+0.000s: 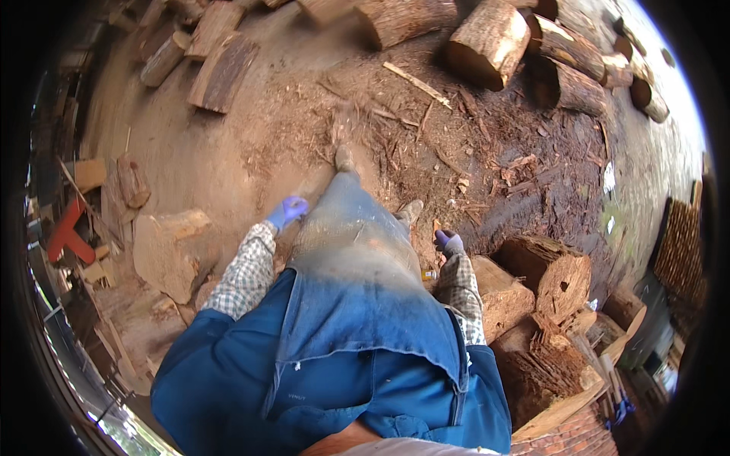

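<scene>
My left hand [289,210], in a purple glove, hangs beside the blue apron [357,228] with its fingers loosely curled and nothing visible in them. On the other side of the apron, my right hand [450,242], also gloved in purple, is closed. A small orange thing [436,226] shows at its fingers, too small to name. Close to my right forearm is a small yellow object [430,275], partly hidden. My shoes stand apart, one ahead of the other, on ground strewn with bark.
Split logs [563,285] are piled close on my right, and a large cut block [171,251] sits on my left. Several log rounds [487,45] lie across the far ground. A red metal piece [70,232] stands at far left. A pale wood strip [417,83] lies ahead.
</scene>
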